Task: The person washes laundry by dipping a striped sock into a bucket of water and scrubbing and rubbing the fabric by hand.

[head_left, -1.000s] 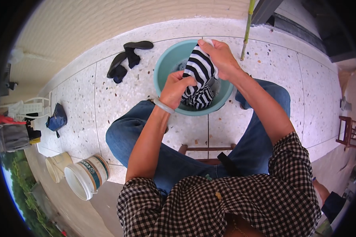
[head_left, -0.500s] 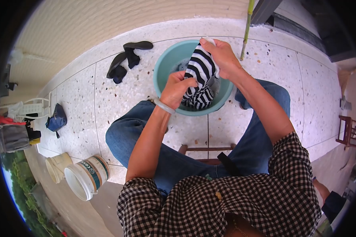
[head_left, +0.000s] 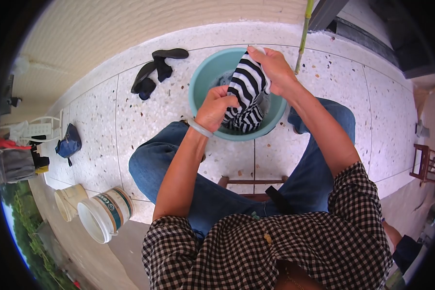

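Observation:
A black-and-white striped garment [head_left: 247,79] is stretched between my two hands over a light teal basin [head_left: 198,79]. My left hand [head_left: 214,109], with a pale bangle [head_left: 199,128] at the wrist, is closed on the cloth's left side. Higher up and to the right, my right hand [head_left: 274,71] pinches the upper edge, where a white part of the cloth shows. The garment's lower folds hang down into the basin. Soapy water [head_left: 223,80] shows around them; the exact kind of garment cannot be made out.
Black shoes [head_left: 143,77] with dark socks lie left of the basin. A white bucket [head_left: 104,215], a cream bucket [head_left: 68,202] and a blue bag [head_left: 69,141] stand farther left. A green bamboo pole [head_left: 302,41] rises behind. My knees flank the basin; a wooden chair [head_left: 424,163] is far right.
Both hands keep their hold on the striped garment, with hardly any movement. The whole view has shifted very slightly.

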Demonstrator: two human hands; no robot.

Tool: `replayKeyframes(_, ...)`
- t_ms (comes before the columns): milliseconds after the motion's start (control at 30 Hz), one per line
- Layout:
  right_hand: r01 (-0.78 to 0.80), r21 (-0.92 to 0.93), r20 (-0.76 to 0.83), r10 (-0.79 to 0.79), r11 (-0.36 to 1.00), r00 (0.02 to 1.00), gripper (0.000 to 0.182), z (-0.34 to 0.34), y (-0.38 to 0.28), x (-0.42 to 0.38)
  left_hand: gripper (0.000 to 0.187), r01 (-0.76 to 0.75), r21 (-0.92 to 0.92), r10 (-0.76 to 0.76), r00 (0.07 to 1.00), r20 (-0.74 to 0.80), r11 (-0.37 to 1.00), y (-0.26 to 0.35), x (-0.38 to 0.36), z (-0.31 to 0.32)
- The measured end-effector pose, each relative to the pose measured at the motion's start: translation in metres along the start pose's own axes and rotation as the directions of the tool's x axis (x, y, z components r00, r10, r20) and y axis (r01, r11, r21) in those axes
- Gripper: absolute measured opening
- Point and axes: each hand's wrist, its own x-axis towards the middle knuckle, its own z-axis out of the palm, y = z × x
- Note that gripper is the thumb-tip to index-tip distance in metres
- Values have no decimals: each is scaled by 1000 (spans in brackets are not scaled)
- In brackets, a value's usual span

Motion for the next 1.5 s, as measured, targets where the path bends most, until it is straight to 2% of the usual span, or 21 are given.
replayKeyframes(67,-13,-5,2,13,1000,1000,25,0,1,0,18,-4,-59,3,1000,-13,998,2,-2,5)
replayKeyframes(167,-12,-25,1,12,1000,1000,26,2,0,0,18,48,-3,-49,993,-108,999,6,-1,10)
replayKeyframes(267,-3,-10,3,3,1000,1000,28,1,3,1,17,47,69,-44,998,-55,997,7,1,6)
replayKeyframes(500,0,4,-19,0,1000,1000,38,-2,3,4,18,38,89,-36,999,-21,995,3,-1,-3)
replayKeyframes(667,-3,-3,6,3,1000,1000,35,-2,5,5,18,62,9,-61,996,-70,998,14,-9,10)
replayKeyframes(967,-10,4,-7,10,1000,1000,27,0,4,3,20,48,33,-46,997,-55,998,2,0,3)
replayKeyframes(1067,-22,-2,-2,22,1000,1000,27,-1,5,3,21,35,-25,-36,999,-24,999,4,-4,4)
replayKeyframes(1167,-17,-28,-5,16,999,1000,27,2,4,3,20,89,-21,-90,992,-92,996,8,-5,9)
replayKeyframes(1267,-4,-32,7,4,999,1000,29,1,4,1,22,48,51,-48,999,-11,998,-1,0,-4)
replayKeyframes(1367,-14,-6,14,15,1000,1000,32,-1,1,2,25,72,18,-73,996,50,997,-1,-1,-12)
replayKeyframes(1467,-47,-1,20,47,999,999,37,-6,-1,6,32,42,-83,-34,995,90,996,7,-8,-10)
replayKeyframes(1500,-61,-15,28,61,998,998,38,-7,-2,7,26,63,-128,-58,998,40,990,14,-12,-3)
